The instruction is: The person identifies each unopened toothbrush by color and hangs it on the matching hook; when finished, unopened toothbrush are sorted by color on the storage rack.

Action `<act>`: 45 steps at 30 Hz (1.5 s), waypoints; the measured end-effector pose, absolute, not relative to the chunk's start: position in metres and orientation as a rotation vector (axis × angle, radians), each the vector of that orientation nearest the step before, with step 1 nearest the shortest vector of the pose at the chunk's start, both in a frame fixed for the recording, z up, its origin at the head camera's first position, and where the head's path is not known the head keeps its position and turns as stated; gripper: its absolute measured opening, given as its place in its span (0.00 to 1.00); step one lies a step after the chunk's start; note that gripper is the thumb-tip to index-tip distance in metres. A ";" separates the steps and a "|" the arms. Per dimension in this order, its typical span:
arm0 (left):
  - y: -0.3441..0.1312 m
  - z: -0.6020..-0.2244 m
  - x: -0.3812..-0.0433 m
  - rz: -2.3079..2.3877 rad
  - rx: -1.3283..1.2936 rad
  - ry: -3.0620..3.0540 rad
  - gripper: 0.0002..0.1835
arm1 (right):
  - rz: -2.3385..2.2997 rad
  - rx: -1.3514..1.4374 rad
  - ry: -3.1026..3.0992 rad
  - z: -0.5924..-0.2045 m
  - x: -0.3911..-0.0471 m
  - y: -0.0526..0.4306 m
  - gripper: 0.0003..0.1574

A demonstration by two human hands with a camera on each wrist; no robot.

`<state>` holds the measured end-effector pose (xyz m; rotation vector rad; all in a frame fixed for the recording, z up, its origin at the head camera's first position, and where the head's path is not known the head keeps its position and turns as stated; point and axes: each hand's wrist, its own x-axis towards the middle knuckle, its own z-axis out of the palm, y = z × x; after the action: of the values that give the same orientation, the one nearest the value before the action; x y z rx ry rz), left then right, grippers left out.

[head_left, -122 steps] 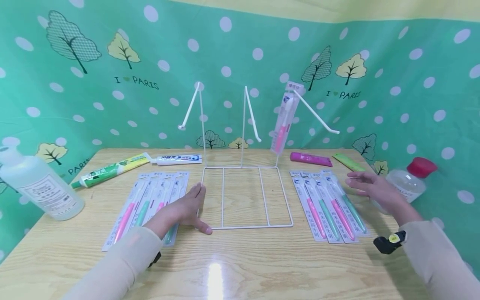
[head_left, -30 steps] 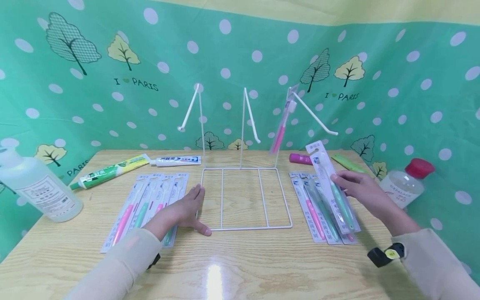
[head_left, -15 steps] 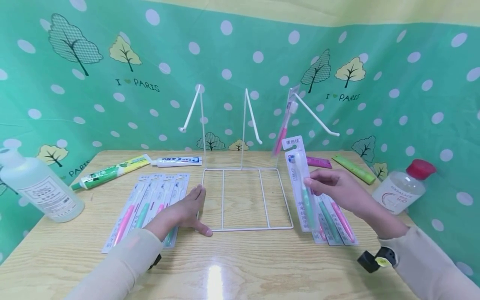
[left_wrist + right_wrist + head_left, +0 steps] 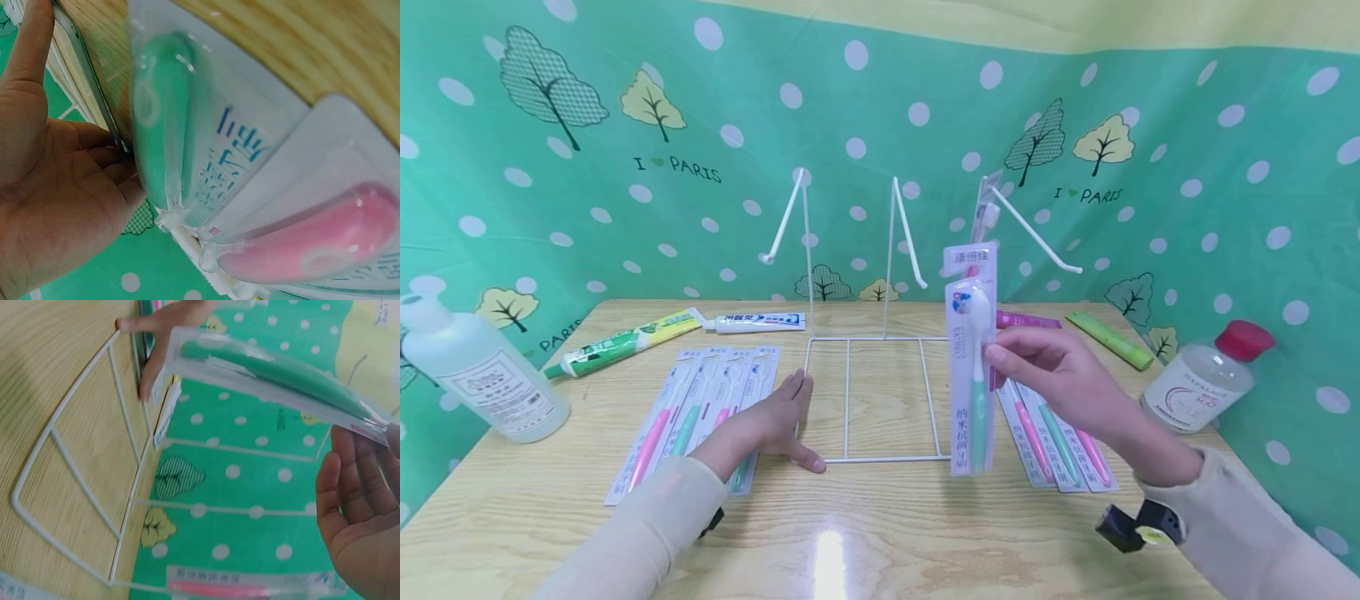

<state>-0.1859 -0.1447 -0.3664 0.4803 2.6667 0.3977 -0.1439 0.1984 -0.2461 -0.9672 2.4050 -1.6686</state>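
Note:
My right hand (image 4: 1060,375) pinches a packaged green toothbrush (image 4: 973,379) upright, in front of the right part of the white wire rack (image 4: 891,458). In the right wrist view the pack's green handle (image 4: 281,378) extends from the fingertips. My left hand (image 4: 775,417) lies against the rack's left side, fingers straight and thumb at the front corner. Behind the held pack, a packaged pink toothbrush (image 4: 988,212) hangs on the right hook (image 4: 1037,232); its lower part is mostly hidden. The middle hook (image 4: 910,237) and left hook (image 4: 781,218) carry nothing.
Packaged toothbrushes (image 4: 651,437) lie fanned out left of the rack, others (image 4: 1060,446) at its right. Behind are green-yellow (image 4: 625,342), white (image 4: 756,322), magenta (image 4: 1026,320) and green (image 4: 1108,340) tubes. A pump bottle (image 4: 490,375) and red-capped bottle (image 4: 1198,383) flank them.
My right hand has picked the green toothbrush pack from the right-hand group and carried it left to the rack, turning it upright. The left hand has stayed on the rack.

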 end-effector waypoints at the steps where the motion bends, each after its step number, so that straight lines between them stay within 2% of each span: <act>1: -0.145 -0.366 -0.186 0.405 0.487 2.668 0.71 | -1.681 -0.990 2.380 -0.245 -0.143 0.195 0.10; 11: -0.144 -0.367 -0.186 0.415 0.484 2.673 0.71 | -1.690 -1.093 2.272 -0.246 -0.140 0.173 0.10; 21: -0.145 -0.367 -0.185 0.412 0.478 2.672 0.71 | -1.648 -0.958 2.343 -0.256 -0.155 0.156 0.11; 34: -0.145 -0.370 -0.186 0.387 0.462 2.671 0.72 | -1.685 -0.749 2.421 -0.259 -0.202 0.138 0.22; 45: -0.145 -0.368 -0.184 0.393 0.469 2.672 0.71 | -1.729 -0.578 2.437 -0.255 -0.247 0.128 0.23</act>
<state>-0.1842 -0.1452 -0.3683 0.4689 2.6723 0.3931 -0.2471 0.1283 -0.2549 -0.5784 2.4369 -1.7286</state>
